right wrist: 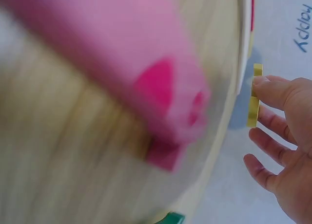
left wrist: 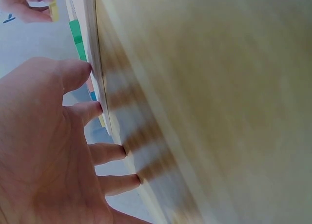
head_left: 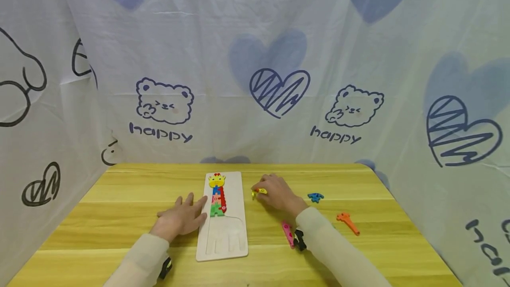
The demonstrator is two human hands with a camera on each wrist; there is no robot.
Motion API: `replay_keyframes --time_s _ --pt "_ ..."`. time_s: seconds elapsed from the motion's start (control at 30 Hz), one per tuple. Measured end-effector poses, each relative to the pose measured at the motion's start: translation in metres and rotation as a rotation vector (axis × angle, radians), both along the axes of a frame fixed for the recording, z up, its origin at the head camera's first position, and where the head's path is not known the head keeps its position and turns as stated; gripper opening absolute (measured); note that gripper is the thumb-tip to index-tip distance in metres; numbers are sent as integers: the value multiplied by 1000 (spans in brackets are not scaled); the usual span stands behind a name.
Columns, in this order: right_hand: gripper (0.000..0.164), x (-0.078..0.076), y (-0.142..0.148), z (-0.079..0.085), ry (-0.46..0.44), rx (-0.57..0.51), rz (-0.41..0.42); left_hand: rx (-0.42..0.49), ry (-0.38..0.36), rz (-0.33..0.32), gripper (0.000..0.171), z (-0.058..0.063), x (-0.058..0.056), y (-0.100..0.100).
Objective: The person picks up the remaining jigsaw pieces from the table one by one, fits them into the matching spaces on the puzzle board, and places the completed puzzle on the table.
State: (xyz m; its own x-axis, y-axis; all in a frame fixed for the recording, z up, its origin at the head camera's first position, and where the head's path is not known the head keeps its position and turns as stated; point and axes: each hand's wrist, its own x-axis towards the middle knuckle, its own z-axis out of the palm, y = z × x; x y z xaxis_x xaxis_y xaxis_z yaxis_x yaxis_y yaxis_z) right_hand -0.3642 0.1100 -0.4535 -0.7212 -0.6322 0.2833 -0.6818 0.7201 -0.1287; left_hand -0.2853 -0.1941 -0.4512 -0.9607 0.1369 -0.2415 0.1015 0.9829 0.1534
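A giraffe puzzle board (head_left: pixel 227 242) lies on the table, its yellow head piece (head_left: pixel 217 181) and blue, pink, red and green neck pieces (head_left: pixel 217 209) set in the upper recess. The lower leg recesses show bare wood. My left hand (head_left: pixel 181 218) rests at the board's left edge with fingers spread, thumb and index fingertip touching the rim in the left wrist view. To the right of the board, my right hand (head_left: pixel 276 193) pinches a yellow puzzle piece (right wrist: pixel 254 104) between thumb and fingers, raised off the table in the right wrist view.
Loose pieces lie right of the board: a pink one (head_left: pixel 287 234) beside the right wrist, a blue one (head_left: pixel 315 197) and an orange one (head_left: pixel 348 223) farther right. A white printed curtain (head_left: pixel 223 56) hangs behind the wooden table (head_left: pixel 131 194).
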Motion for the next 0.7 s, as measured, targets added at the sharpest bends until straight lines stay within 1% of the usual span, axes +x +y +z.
replay_keyframes --time_s 0.2,0.4,0.53,0.7 --pt "23 6 -12 7 3 -11 30 -5 -5 2 62 0 1 0" --pt "25 13 -24 11 -23 35 41 -10 -8 -5 63 -1 0 0" --pt "25 18 -33 13 -20 62 69 -4 -7 -9 63 -1 -1 0" --pt "25 29 -45 14 -53 101 102 -3 -1 -10 63 -2 -1 0"
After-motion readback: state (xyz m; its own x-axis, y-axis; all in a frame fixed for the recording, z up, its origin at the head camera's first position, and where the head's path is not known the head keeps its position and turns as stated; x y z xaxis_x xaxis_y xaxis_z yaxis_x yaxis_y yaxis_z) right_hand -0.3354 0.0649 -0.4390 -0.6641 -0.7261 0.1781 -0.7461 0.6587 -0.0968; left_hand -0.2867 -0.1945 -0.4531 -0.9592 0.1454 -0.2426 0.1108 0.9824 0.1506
